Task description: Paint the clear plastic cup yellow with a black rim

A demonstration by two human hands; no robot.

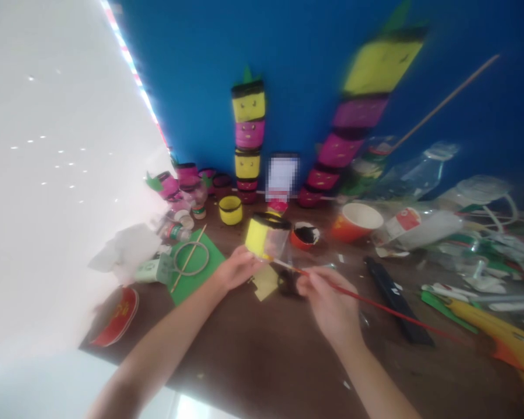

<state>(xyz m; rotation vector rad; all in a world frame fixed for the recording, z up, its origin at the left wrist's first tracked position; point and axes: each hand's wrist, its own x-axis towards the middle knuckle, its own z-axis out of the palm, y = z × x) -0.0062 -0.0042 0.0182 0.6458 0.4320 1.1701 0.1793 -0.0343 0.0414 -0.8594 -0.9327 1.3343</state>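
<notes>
My left hand (240, 269) is closed around the lower left side of a clear plastic cup (276, 243). Yellow covers the cup's left part (256, 235), and a black band runs round its top; the right part is still see-through. Between the fingers of my right hand (329, 297) is a paintbrush with a long red handle (375, 304). The brush tip (282, 263) points left and meets or nearly meets the cup's lower edge. A piece of yellow paper (265, 283) lies on the table just below the cup. Behind the cup stands a small red tub with black paint inside (304, 235).
Stacked yellow and pink cup towers (248, 134) lean on the blue wall. A yellow ring-shaped cup (230, 210) stands behind. Left lies green paper (196, 265) with a hoop and stick. Right are a paper cup (357, 224), plastic bottles (419, 227), a black bar (397, 299) and a yellow glue gun (493, 329).
</notes>
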